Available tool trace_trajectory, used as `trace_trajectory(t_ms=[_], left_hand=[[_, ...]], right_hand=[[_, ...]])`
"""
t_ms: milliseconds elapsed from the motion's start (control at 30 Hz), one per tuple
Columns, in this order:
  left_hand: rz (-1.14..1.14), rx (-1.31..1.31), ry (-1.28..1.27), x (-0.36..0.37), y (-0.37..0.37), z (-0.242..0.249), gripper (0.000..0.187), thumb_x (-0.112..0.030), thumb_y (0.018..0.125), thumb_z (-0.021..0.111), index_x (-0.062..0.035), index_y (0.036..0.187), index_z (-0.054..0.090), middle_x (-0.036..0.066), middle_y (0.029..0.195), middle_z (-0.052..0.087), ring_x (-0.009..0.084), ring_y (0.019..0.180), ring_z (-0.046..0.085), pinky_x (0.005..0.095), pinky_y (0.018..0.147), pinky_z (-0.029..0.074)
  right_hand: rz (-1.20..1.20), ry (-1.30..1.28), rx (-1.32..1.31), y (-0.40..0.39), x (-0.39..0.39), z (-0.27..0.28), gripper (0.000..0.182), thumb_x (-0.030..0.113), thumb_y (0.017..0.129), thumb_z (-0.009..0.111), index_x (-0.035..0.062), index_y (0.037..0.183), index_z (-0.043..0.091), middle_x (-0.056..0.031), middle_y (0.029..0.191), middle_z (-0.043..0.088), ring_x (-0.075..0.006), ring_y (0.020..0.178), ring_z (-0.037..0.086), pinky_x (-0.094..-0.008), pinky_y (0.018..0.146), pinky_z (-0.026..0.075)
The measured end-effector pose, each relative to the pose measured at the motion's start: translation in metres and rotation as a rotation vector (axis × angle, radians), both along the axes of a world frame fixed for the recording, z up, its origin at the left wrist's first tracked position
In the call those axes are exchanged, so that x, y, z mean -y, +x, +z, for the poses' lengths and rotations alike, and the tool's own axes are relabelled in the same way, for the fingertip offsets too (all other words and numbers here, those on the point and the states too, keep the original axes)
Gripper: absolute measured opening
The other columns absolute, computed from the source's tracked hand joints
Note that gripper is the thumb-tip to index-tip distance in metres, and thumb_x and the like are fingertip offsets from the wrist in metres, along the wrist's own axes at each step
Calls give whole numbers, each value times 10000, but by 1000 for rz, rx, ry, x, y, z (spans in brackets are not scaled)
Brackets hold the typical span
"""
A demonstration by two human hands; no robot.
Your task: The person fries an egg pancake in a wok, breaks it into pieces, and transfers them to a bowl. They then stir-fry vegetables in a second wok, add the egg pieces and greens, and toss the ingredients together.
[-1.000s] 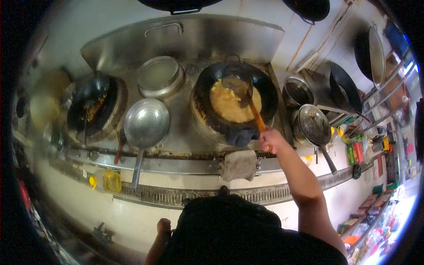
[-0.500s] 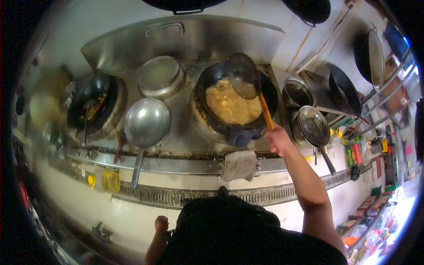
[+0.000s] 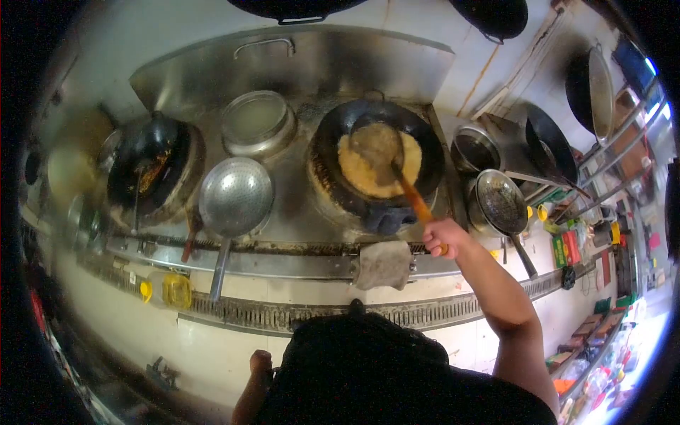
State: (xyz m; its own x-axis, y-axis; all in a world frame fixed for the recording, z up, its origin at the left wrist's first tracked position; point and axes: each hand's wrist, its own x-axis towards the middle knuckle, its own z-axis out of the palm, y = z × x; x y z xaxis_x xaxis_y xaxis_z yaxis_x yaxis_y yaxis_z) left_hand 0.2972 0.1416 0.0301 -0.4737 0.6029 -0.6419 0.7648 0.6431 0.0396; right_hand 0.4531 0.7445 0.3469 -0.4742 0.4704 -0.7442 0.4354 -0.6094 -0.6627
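Observation:
My right hand [image 3: 446, 239] is closed around the wooden handle of a skimmer [image 3: 418, 202]. The skimmer's wide round head lies in the pale yellow, batter-like food [image 3: 365, 180] inside a large black wok [image 3: 428, 152] on the stove. Some of the food's colour shows through the head, which is slightly blurred. A dark folded cloth [image 3: 388, 219] rests on the wok's near rim. My left hand [image 3: 261, 361] hangs low beside my body with fingers curled; whatever it may hold is hidden.
Left of the wok are a perforated strainer [image 3: 236, 197], a lidded round pot [image 3: 258, 124] and a second wok [image 3: 152, 170]. To the right stand a metal pot [image 3: 477, 147] and another strainer [image 3: 503, 202]. A grey rag [image 3: 384, 265] hangs over the stove's front edge.
The skimmer's head has come down from the wok's far right side into the food, toward the left. My right hand has moved slightly lower. My left hand looks unchanged.

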Motion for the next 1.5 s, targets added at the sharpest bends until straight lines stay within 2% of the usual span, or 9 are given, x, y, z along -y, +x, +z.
trace_trajectory(t_ms=[333, 433, 833, 933, 1100, 1133, 1200, 1333, 1500], left_hand=[[-90, -69, 160, 6, -3, -11, 138, -191, 630, 635, -96, 721, 592, 89, 820, 598, 272, 808, 570, 371, 701, 487], [323, 57, 276, 3, 1, -7, 148, -189, 643, 636, -93, 751, 606, 95, 841, 603, 271, 825, 573, 369, 709, 489], [-41, -11, -25, 7, 1, -16, 181, -226, 673, 635, -74, 770, 631, 100, 873, 622, 256, 893, 578, 353, 758, 493], [641, 192, 347, 17, 0, -32, 157, -205, 699, 603, -65, 767, 628, 110, 875, 620, 270, 890, 579, 355, 757, 492], [136, 77, 140, 2, -1, -13, 169, -173, 743, 524, -46, 800, 620, 150, 897, 605, 297, 885, 577, 360, 791, 475], [863, 341, 610, 23, 11, -53, 200, -199, 746, 523, -46, 833, 617, 151, 911, 603, 301, 894, 572, 370, 798, 467], [46, -14, 111, -9, 4, 7, 214, -227, 769, 514, -52, 842, 611, 154, 922, 602, 309, 892, 570, 375, 791, 464], [741, 189, 505, 23, 18, -72, 281, -314, 764, 556, -57, 865, 606, 157, 925, 614, 312, 919, 565, 376, 806, 445], [849, 174, 545, 8, 19, -41, 261, -291, 761, 541, -64, 871, 610, 169, 908, 617, 330, 886, 576, 382, 791, 454]], right_hand=[[-1, -1, 14, 0, 11, 11, 112, 21, 724, 485, 67, 656, 410, -18, 545, 377, -83, 376, 301, -216, 315, 234], [-7, -12, 16, -5, 6, 18, 112, 7, 716, 496, 60, 661, 414, -26, 538, 376, -84, 376, 306, -221, 315, 237], [-126, -129, -106, -5, 4, 30, 118, 31, 726, 478, 82, 668, 388, -6, 531, 367, -71, 381, 318, -221, 321, 247], [-122, -198, -106, 7, 6, 21, 118, 43, 733, 483, 87, 671, 392, -3, 530, 364, -72, 380, 318, -221, 320, 248], [-88, -268, -77, 4, -3, -6, 140, 57, 735, 463, 103, 643, 367, 2, 534, 359, -67, 387, 313, -210, 328, 234], [-127, -254, -114, 2, -11, -3, 147, 54, 728, 468, 105, 635, 366, 6, 529, 359, -65, 386, 312, -213, 329, 231], [-93, 40, -54, 2, 7, 16, 156, 58, 716, 480, 106, 617, 371, 12, 534, 366, -59, 383, 310, -212, 324, 223], [-38, -197, -12, 12, -10, -7, 118, 36, 694, 467, 92, 647, 375, -5, 522, 366, -78, 367, 308, -228, 300, 229], [-75, -89, -41, -6, -8, -2, 117, 23, 697, 466, 102, 678, 383, 4, 534, 351, -70, 371, 310, -226, 307, 253]])
